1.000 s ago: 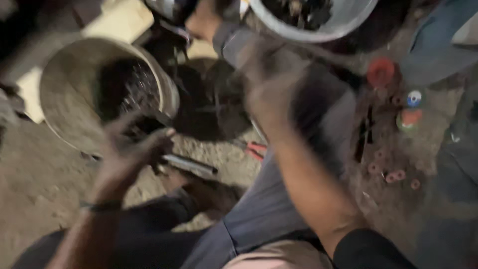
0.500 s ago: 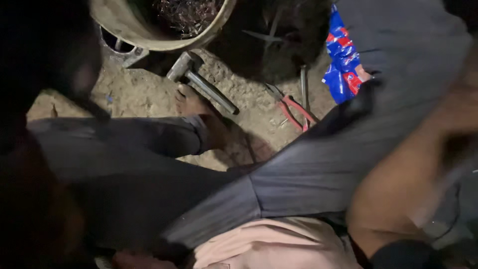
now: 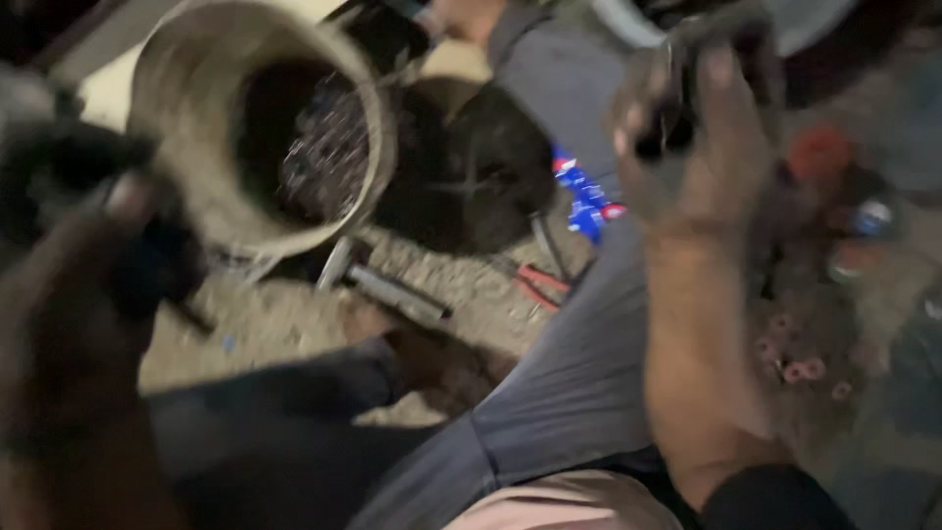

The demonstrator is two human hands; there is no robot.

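Note:
My right hand (image 3: 687, 147) is raised at the upper right, fingers curled around a small dark object (image 3: 659, 108) that is too blurred to name. My left hand (image 3: 78, 285) is close to the camera at the left edge and heavily blurred. A dark shape (image 3: 69, 162) lies against its fingers, and its grip is unclear. Between the hands stands a worn round bucket (image 3: 177, 88) with dark metal scraps (image 3: 329, 147) inside. I sit on the ground with my legs in dark and grey trousers (image 3: 579, 383) stretched forward.
A hammer (image 3: 392, 292) lies on the sandy ground below the bucket, with red-handled pliers (image 3: 540, 285) to its right. A blue and red wrapper (image 3: 586, 201) lies near my knee. Several small red rings (image 3: 805, 368) are scattered at the right. A pale basin rim (image 3: 628, 25) shows at the top.
The view has swung back up from my lap to the bucket. Both hands have risen into view, the right one now held high with a dark object in it.

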